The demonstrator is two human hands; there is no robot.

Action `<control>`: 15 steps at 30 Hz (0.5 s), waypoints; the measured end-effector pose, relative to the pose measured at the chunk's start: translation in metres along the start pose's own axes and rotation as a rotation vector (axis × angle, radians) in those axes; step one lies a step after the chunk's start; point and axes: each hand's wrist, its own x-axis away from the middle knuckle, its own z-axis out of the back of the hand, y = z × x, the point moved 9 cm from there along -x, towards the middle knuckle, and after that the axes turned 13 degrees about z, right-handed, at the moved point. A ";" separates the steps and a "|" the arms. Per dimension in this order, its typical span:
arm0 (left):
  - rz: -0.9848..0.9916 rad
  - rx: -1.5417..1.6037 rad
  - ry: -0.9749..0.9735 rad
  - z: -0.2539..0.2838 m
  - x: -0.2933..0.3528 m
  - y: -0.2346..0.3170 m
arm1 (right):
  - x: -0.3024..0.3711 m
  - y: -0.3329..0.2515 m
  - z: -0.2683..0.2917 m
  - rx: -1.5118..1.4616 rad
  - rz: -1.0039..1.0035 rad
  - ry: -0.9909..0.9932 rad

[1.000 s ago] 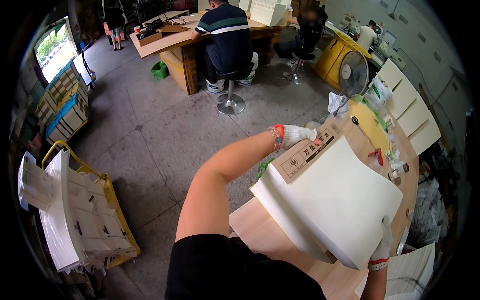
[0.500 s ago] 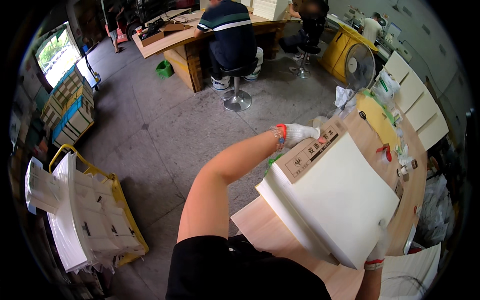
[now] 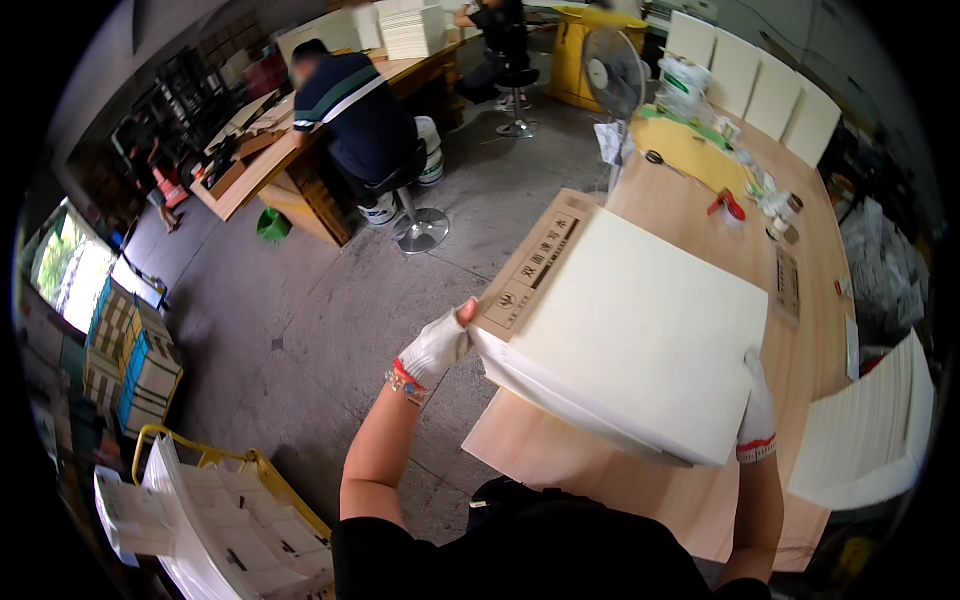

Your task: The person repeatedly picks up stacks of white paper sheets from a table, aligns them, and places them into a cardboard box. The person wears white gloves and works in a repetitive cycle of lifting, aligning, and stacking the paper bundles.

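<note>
A thick stack of sketch pads (image 3: 625,320) with large white sheets and a brown printed strip (image 3: 530,268) along its left edge lies tilted over the wooden table (image 3: 690,510). My left hand (image 3: 435,345), in a white fingerless-style glove, is closed on the near-left corner, its thumb by the strip's end. Its other fingers are hidden. On the opposite side, my right hand (image 3: 758,405), gloved too, holds the right edge with the thumb near the top sheet. The stack's underside cannot be seen.
Red-handled tape (image 3: 727,205), a dark round item (image 3: 654,157) and a small brown-strip piece (image 3: 787,283) lie on the table. Another white paper stack (image 3: 865,430) stands at right. A fan (image 3: 613,70) and a seated person (image 3: 350,115) are beyond; a loaded cart (image 3: 230,515) stands left.
The view has swung to the right. My left hand has moved from the far part of the brown strip to its near corner. My right hand stays on the right side.
</note>
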 end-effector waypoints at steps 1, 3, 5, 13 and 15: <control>-0.002 0.012 -0.016 -0.006 0.003 0.000 | 0.000 0.001 -0.003 -0.054 -0.020 0.013; -0.186 0.115 -0.185 -0.031 0.017 0.021 | -0.002 0.006 -0.006 -0.164 -0.058 0.024; -0.164 0.098 -0.210 -0.035 0.016 0.019 | 0.000 0.013 0.010 -0.099 -0.065 0.074; -0.252 -0.009 -0.242 -0.032 0.011 0.011 | -0.003 0.021 0.020 -0.123 -0.124 0.092; -0.267 -0.022 -0.230 -0.029 0.004 0.006 | -0.005 0.016 0.021 -0.086 -0.095 0.040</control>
